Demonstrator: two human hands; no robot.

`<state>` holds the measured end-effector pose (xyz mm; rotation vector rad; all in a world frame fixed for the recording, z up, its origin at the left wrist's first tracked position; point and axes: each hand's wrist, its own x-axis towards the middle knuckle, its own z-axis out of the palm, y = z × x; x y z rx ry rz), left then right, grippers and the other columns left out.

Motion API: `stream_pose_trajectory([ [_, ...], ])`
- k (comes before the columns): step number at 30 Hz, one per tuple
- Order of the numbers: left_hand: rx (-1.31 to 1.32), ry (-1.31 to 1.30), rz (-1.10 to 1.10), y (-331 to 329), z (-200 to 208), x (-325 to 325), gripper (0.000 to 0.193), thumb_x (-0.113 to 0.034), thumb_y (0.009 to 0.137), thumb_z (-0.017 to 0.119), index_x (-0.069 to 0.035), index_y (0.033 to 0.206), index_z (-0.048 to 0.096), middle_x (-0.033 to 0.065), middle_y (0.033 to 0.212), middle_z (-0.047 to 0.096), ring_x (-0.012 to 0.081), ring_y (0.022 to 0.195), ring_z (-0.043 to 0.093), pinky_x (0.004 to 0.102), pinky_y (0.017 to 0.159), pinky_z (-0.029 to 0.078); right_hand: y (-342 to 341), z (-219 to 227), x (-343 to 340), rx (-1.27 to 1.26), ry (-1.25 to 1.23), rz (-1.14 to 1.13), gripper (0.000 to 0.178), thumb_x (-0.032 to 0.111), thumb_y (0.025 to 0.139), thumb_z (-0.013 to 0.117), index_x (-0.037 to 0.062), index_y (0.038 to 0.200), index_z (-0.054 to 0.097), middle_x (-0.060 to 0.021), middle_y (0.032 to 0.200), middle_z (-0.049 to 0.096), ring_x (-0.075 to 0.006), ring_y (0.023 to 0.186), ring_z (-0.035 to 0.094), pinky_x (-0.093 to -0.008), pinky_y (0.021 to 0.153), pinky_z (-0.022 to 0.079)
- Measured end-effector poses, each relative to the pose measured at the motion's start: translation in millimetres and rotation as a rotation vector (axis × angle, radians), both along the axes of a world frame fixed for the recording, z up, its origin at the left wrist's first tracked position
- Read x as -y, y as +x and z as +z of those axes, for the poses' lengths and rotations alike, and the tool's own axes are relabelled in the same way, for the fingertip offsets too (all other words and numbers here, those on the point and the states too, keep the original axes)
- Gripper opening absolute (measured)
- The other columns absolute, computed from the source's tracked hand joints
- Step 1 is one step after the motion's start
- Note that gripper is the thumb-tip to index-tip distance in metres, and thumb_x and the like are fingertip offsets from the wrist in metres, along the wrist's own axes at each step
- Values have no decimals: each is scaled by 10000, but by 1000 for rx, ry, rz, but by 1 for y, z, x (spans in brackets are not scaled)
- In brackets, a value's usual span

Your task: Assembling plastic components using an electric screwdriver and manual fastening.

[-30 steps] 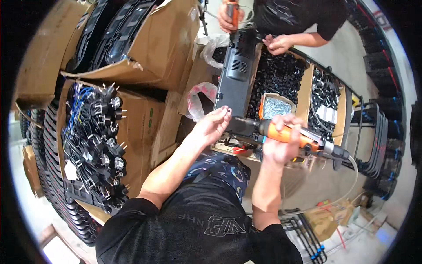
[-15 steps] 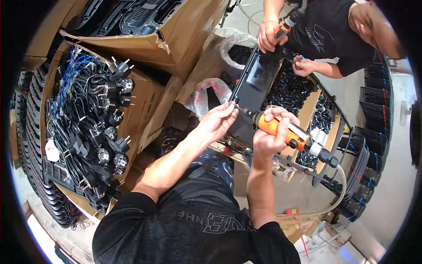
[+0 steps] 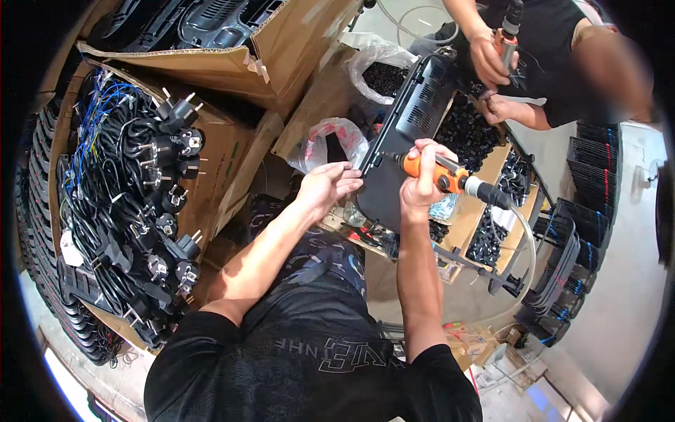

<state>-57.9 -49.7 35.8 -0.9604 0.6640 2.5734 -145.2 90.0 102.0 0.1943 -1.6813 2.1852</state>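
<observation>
My right hand (image 3: 424,184) grips an orange and black air screwdriver (image 3: 450,176), which has a hose at its rear end. The screwdriver's tip points left, over a long black plastic panel (image 3: 385,184) with vent slots. My left hand (image 3: 327,186) is at the panel's left edge, its fingers drawn together near the tip. What lies between those fingers is too small to make out. Across the panel, another person's hand (image 3: 490,62) holds a similar orange screwdriver (image 3: 506,46), and that person's other hand (image 3: 494,107) is by the panel's far end.
Many power cords with plugs (image 3: 133,211) fill a carton on the left. Above it stands a carton (image 3: 295,56) of black plastic housings. Plastic bags (image 3: 330,144) lie left of the panel. Small black parts (image 3: 467,141) fill bins on the right. A clear hose (image 3: 529,260) loops beside my right arm.
My left hand has drawn away from the screwdriver's tip, slightly left. The screwdriver has moved up and left over the panel. The other person's screwdriver has moved right, off the panel.
</observation>
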Motion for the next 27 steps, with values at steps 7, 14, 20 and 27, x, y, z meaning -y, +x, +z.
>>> stream_pose_trajectory([
  [7, -109, 96, -47, 2, -17, 5, 258, -171, 998, 479, 35, 1112, 584, 47, 816, 590, 128, 688, 546, 249, 672, 470, -10, 5, 6, 51, 54, 26, 48, 22, 868, 586, -10, 893, 562, -161, 857, 638, -168, 653, 578, -302, 652, 498],
  [14, -98, 115, -38, 0, -15, 3, 242, -176, 994, 495, 23, 1070, 611, -16, 741, 506, 88, 641, 452, 224, 607, 405, -9, 4, 7, 86, 47, 50, 59, 26, 870, 591, -12, 900, 557, -158, 849, 637, -165, 658, 582, -300, 656, 500],
  [20, -26, 61, -42, -3, -4, -2, 204, -158, 971, 543, 12, 1052, 623, 17, 829, 602, 88, 736, 558, 223, 666, 474, -16, -6, 10, 67, 114, 134, 77, 29, 862, 602, -11, 906, 553, -153, 835, 634, -159, 648, 583, -286, 651, 501],
  [27, -101, 303, -15, 6, -27, -9, 191, -154, 958, 569, 10, 1041, 624, 50, 881, 627, 117, 792, 597, 226, 727, 515, -11, -2, 18, 72, 198, 120, 118, 17, 838, 639, 2, 910, 546, -101, 796, 628, -137, 635, 582, -264, 649, 491],
])
